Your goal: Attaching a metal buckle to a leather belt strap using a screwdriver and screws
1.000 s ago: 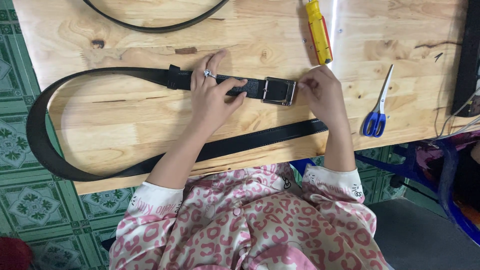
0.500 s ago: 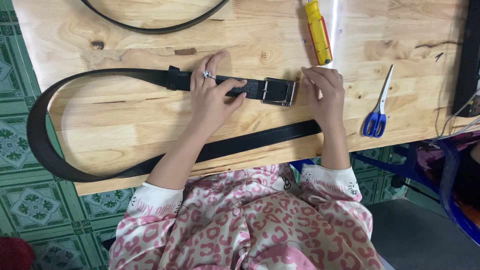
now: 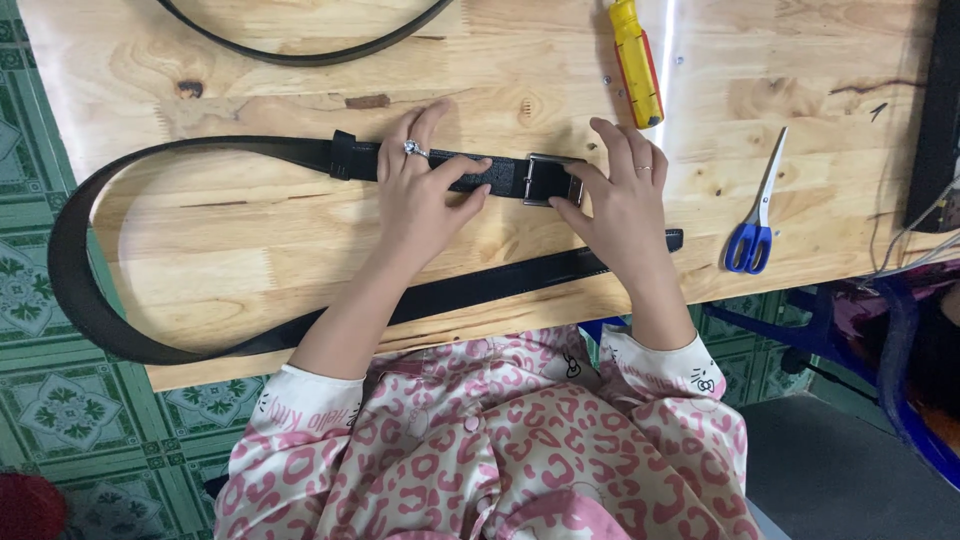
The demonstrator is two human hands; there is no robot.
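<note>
Hands: left hand (image 3: 425, 195) lies flat on the belt strap, fingers pressing it to the table; right hand (image 3: 620, 200) pinches the metal buckle (image 3: 548, 180) with thumb and fingertips.
Table: pale wooden table (image 3: 250, 250) fills the upper view; near edge runs just above the person's lap.
Belt: black belt (image 3: 90, 300) lies in one long loop, curling off the table's left edge over the green tiled floor (image 3: 60, 410), then back along the near edge to its tail end (image 3: 672, 240) by the right wrist.
Progress: judging by the layout, the buckle sits on the strap end and is being seated or adjusted; whether it is clamped shut I cannot tell.
Second strap: another dark strap (image 3: 300, 50) curves along the far edge, untouched.
Tools: yellow-handled tool (image 3: 636, 62) lies just beyond the buckle; blue-handled scissors (image 3: 755, 215) lie right of the right hand, apart.
Room: bare wood between the belt's two runs and left of the left hand; tight on the right, with scissors and cables (image 3: 915, 255) near the corner.
</note>
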